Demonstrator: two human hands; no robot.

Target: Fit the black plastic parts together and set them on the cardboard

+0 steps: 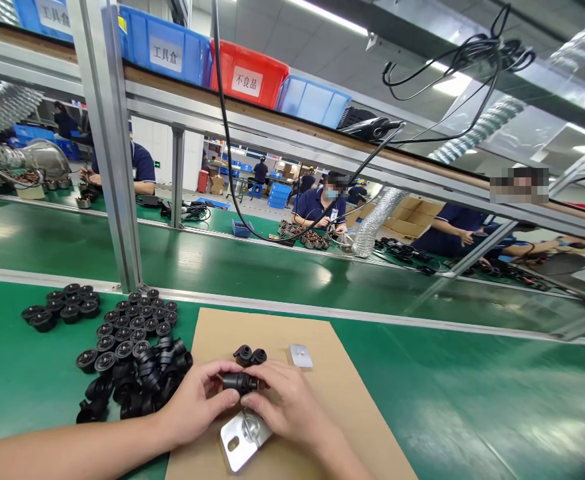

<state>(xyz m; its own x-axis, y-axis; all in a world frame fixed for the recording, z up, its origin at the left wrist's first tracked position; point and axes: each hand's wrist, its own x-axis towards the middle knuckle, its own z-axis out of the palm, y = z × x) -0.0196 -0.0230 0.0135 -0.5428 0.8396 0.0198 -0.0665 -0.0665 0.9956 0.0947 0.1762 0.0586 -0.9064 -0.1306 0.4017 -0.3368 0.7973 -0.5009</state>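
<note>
Between my two hands is a black cylindrical plastic part (239, 382), held sideways above the cardboard sheet (352, 400). My left hand (197, 400) grips its left end with thumb and fingers. The fingertips of my right hand (287, 400) close round its right end, where a small brass-coloured bit shows. Just below lies a silver metal plate (239, 445) with an oval slot and a round recess, partly covered by my right hand. Two small black fittings (250, 355) sit right behind my fingers. Farther back on the cardboard rests a small silver block (300, 356).
Left of the cardboard, several round black caps (132, 327) and a heap of black plastic parts (147, 377) lie on the green table (462, 387). A metal post (105, 147) rises behind them. Overhead, a shelf carries a red bin (249, 73). Co-workers sit across the line.
</note>
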